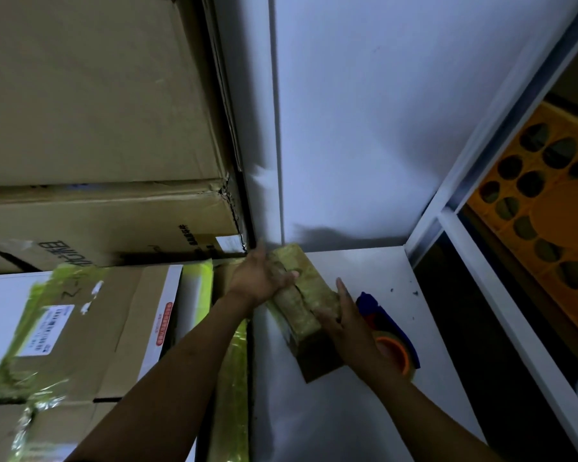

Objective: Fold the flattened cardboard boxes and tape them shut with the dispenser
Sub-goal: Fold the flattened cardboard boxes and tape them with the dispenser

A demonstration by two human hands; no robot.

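Observation:
A small cardboard box [309, 306], wrapped in shiny tape, lies on a white surface [347, 411]. My left hand [259, 278] rests on the box's far end, fingers spread over its top. My right hand [342, 315] presses flat against the box's right side with straight fingers. Just right of that hand sits the blue tape dispenser [389, 323] with an orange-cored tape roll [397, 356], partly hidden by my wrist.
Large stacked cartons [97, 128] fill the left, with a taped, labelled carton [80, 328] below them. A white wall panel [364, 128] rises behind. At right a white shelf frame [488, 278] holds an orange perforated crate [541, 211].

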